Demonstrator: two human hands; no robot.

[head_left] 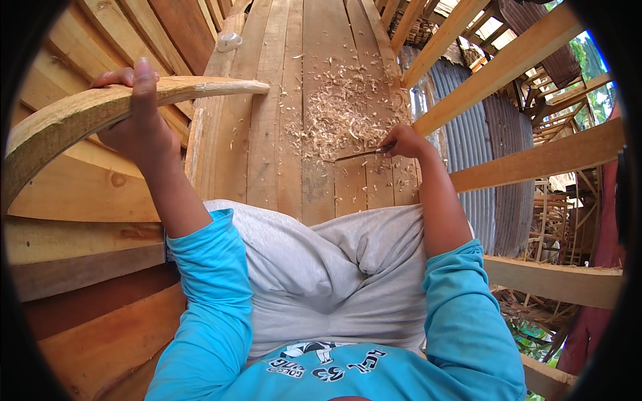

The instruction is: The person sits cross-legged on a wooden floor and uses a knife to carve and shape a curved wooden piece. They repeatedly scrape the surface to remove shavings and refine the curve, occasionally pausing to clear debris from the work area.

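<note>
A long wooden bar [67, 130] rises from the left edge of the view and bends across toward the middle. It narrows to a pale, whittled tip [247, 87] over the planks. My left hand [144, 117] is wrapped around the bar, thumb up along its side. Low over the plank floor, my right hand [404, 144] is closed on a knife with a slim dark blade [356, 156]. The blade points left, apart from the bar; the handle is mostly hidden in my fingers. Curled wood shavings [348, 107] lie scattered beyond and around the blade.
Beneath me runs a plank platform [274, 140]. Stacked boards [87, 180] line the left side, with a small clear plastic object [229, 42] near them. Wooden rails [535, 160] and corrugated metal sheets [461, 100] border the right. My legs in grey trousers [321, 267] are folded close in front.
</note>
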